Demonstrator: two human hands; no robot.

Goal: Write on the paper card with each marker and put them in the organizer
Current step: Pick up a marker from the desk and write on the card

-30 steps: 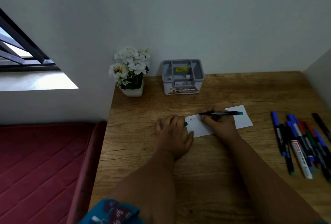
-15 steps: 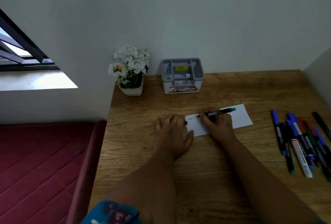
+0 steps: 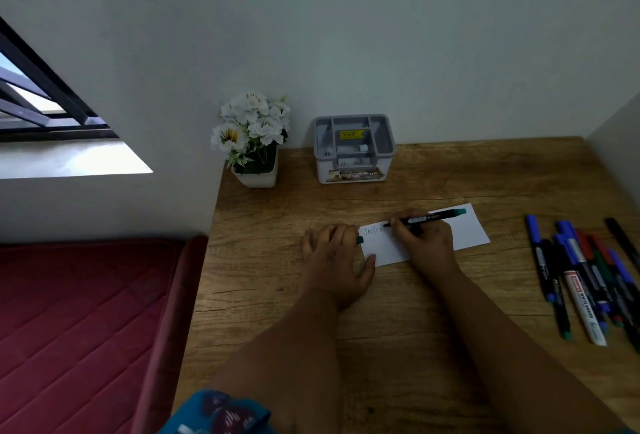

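The writing step is in hand: at mid frame the right hand (image 3: 427, 243) pinches a green-ended marker (image 3: 429, 217), tip on the white paper card (image 3: 474, 231). The left hand (image 3: 334, 260) lies flat, steadying the card's left edge, a green cap (image 3: 360, 240) under its fingers. Next, I judge, recapping, then carrying it to the grey organizer (image 3: 354, 149) at upper center; other markers (image 3: 585, 277) wait lower right.

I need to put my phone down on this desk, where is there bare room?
Bare wood lies between the grey plastic organizer and the white paper card, and right of the organizer along the wall. It is crowded at the right edge, where the loose markers lie.
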